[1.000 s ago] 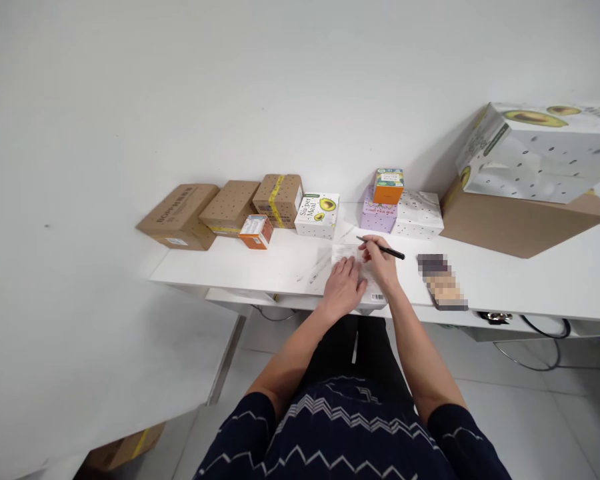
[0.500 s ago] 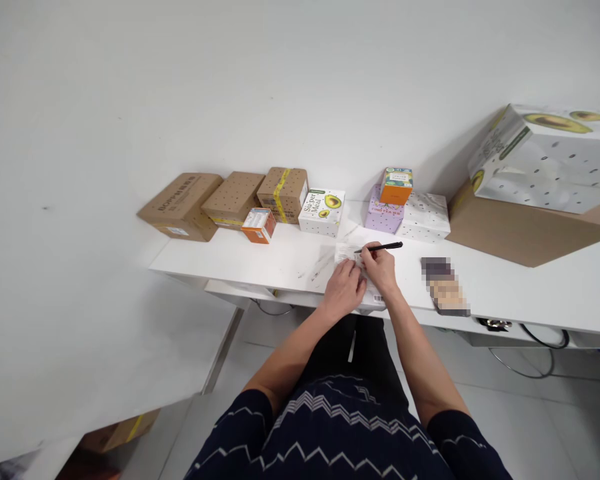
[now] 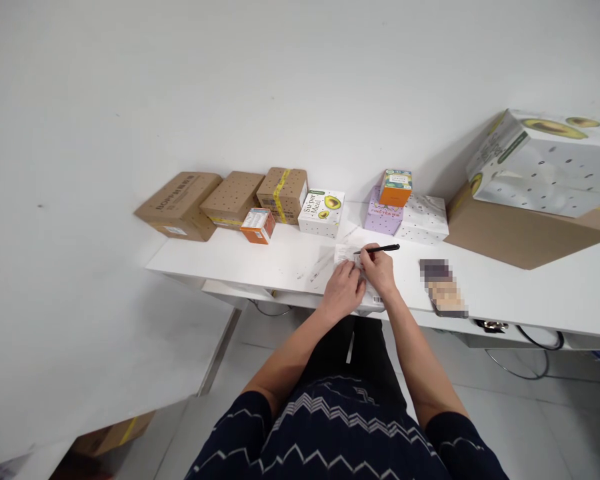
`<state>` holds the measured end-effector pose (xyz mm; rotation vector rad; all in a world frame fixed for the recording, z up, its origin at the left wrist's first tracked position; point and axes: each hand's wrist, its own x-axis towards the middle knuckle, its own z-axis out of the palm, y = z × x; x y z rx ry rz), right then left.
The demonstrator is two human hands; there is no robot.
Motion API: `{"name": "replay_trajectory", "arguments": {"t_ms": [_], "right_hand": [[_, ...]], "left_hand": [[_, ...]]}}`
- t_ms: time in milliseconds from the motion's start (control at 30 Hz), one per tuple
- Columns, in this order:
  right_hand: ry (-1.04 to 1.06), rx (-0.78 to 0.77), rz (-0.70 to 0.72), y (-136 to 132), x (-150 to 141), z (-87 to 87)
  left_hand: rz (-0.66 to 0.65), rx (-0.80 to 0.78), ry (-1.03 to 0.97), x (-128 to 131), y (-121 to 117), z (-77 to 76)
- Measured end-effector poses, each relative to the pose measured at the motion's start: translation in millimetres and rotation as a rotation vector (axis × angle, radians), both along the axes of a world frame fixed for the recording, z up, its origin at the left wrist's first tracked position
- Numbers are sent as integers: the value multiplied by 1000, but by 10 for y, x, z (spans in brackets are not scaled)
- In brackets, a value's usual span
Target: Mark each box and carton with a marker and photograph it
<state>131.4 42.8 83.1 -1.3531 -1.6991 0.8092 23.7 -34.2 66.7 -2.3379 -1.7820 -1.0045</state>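
Observation:
My right hand (image 3: 379, 271) is closed around a black pen (image 3: 387, 249), its tip resting on a white printed slip (image 3: 343, 253). Flat on the lower part of that slip lies my left hand (image 3: 343, 291), fingers stretched toward the pen tip. A barcode shows at the slip's lower right corner, near the front edge of the white table (image 3: 230, 260). Both hands hide much of the print. To the right of my right hand lies a phone-shaped item (image 3: 445, 288), its face blurred out.
Brown cartons (image 3: 180, 207), a small orange box (image 3: 258, 227) and a Super Meal box (image 3: 322, 213) line the back left. Further right stand a purple box (image 3: 383, 217) with an orange box (image 3: 396, 188) on top, a white box (image 3: 425, 219) and a large avocado-print carton (image 3: 540, 230).
The pen's rear end has shifted very slightly. The view has moved a little; both hands keep their places on the slip.

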Motion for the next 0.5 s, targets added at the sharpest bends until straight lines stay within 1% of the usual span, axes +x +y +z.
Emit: {"name": "replay_trajectory", "arguments": {"t_ms": [100,167,267,333,400,433,467,500], "right_hand": [[28,-21,2,-6,-8,-11],[117,-38,-40,-13,-12,-14],[311,-21,-190,-7,35,-23],[393,0,-302,17,138,-47],[348,-2,-398,54,300,-94],[261,-21,-431,73,392,-123],[134,-56,-436,90,481,-154],[-17,-105,-404,102,560,-184]], "left_hand": [[3,1,5,-1,3,-13],[7,10,11,-1,3,-22],[6,14,22,-4,-1,-34],[4,8,29,-9,-4,-41],[5,7,36,-12,-5,-48],[6,8,38,-13,-6,-51],[7,9,40,-13,-6,-54],[10,9,41,-12,-7,-57]]}}
